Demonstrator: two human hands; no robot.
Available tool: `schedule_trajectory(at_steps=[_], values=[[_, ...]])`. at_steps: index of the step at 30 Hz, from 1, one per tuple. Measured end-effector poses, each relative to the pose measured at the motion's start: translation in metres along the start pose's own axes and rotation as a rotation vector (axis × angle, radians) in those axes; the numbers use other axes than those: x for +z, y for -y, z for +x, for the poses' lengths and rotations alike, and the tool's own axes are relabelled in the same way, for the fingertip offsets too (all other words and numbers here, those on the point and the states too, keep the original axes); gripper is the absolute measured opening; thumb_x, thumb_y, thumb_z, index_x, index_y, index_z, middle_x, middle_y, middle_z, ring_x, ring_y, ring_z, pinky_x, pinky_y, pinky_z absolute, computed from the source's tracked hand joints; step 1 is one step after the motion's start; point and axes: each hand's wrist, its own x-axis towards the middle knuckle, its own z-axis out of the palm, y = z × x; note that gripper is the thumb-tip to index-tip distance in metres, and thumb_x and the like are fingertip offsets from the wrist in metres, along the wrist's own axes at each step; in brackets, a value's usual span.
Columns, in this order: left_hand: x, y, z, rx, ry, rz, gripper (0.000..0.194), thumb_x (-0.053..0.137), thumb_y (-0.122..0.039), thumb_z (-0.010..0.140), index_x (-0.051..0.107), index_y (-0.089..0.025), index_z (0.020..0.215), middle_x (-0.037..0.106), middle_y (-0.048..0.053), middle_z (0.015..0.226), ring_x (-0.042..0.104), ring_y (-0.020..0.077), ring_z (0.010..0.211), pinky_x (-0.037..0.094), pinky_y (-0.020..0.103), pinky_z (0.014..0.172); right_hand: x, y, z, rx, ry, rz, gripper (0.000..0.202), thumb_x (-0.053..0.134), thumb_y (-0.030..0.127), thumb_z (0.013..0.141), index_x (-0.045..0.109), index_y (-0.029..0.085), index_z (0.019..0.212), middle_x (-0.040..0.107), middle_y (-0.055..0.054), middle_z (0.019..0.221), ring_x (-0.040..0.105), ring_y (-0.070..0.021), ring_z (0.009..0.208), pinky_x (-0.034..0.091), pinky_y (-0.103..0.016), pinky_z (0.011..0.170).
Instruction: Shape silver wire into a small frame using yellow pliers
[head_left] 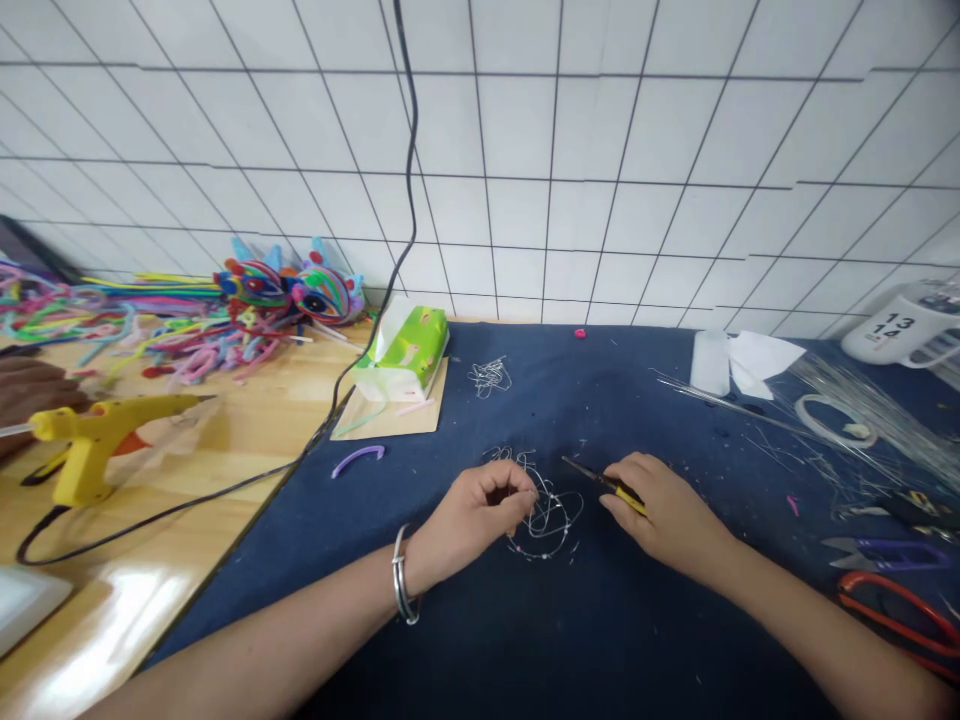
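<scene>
My left hand (480, 515), with a silver bangle on its wrist, pinches the edge of a looped thin wire piece (551, 515) with small beads, over the dark blue cloth. To its right my right hand (660, 510) is closed around pliers (626, 495) with yellow handles. Their dark, narrow jaws point left toward the wire loops and appear not to touch them. A small heap of bent wires (489, 376) lies on the cloth beyond my left hand.
At the left, a person's hand (34, 395) is beside a yellow glue gun (97, 435). A green tissue pack (412, 345) stands behind. Straight wires (885, 410), purple snips (885, 552), red-handled scissors (896, 600) and a white mug (900, 330) are at the right.
</scene>
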Motion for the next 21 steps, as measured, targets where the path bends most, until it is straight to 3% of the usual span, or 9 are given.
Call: schedule_trajectory(at_steps=[8, 21], values=[[0.001, 0.001, 0.002, 0.008, 0.030, -0.025, 0.011, 0.052, -0.023, 0.082, 0.055, -0.012, 0.079, 0.052, -0.001, 0.067, 0.045, 0.0063, 0.055, 0.038, 0.020, 0.054, -0.018, 0.006, -0.001, -0.078, 0.153, 0.282, 0.025, 0.047, 0.040, 0.083, 0.056, 0.021, 0.095, 0.057, -0.002, 0.087, 0.052, -0.0139, 0.079, 0.041, -0.027, 0.070], [0.001, -0.005, 0.002, 0.002, 0.036, -0.015, 0.014, 0.052, -0.025, 0.082, 0.056, -0.012, 0.079, 0.052, -0.001, 0.069, 0.046, 0.0072, 0.056, 0.038, 0.021, 0.055, -0.016, 0.003, -0.002, -0.178, 0.095, 0.255, 0.022, 0.049, 0.035, 0.083, 0.058, 0.021, 0.097, 0.059, -0.003, 0.085, 0.053, -0.0132, 0.079, 0.043, -0.028, 0.071]])
